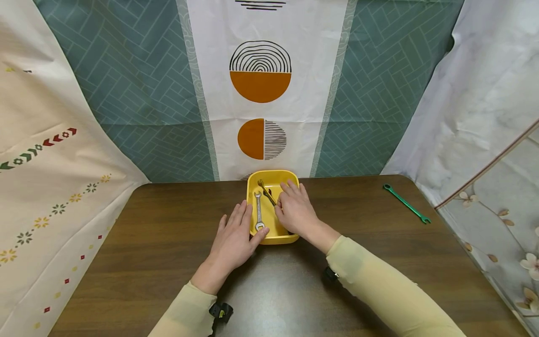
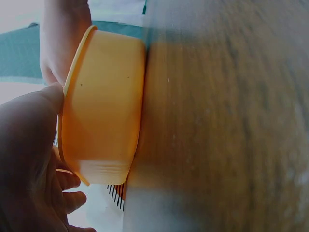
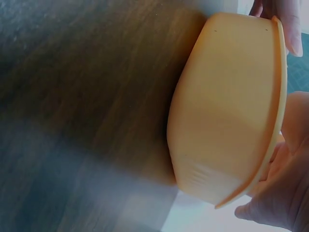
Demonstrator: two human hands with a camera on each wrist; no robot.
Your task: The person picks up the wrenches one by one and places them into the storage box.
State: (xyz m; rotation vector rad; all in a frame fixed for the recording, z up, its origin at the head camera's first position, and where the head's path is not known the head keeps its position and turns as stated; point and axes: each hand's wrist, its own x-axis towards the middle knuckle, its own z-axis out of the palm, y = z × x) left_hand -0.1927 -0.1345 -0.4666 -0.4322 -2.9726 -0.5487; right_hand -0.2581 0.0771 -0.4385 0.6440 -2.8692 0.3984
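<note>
A yellow plastic bin (image 1: 274,240) sits on the table against the patterned cloth. Inside it, on the left, lies a silver open-end wrench (image 1: 258,210). A brass-coloured wrench (image 1: 267,193) slants across the bin, and a small dark item partly shows beside it. My right hand (image 1: 298,210) reaches over the bin's right side and pinches the lower end of the brass-coloured wrench, hiding that end. My left hand (image 1: 233,236) rests along the bin's left rim with straight fingers, thumb across the front corner. Both wrist views show mostly the bin's outer wall (image 2: 104,101).
A green combination wrench (image 1: 406,203) lies on the brown wooden table (image 1: 181,262) near its right edge. Hanging cloths enclose the table's back (image 1: 168,93), left (image 1: 63,187) and right (image 1: 484,154) sides.
</note>
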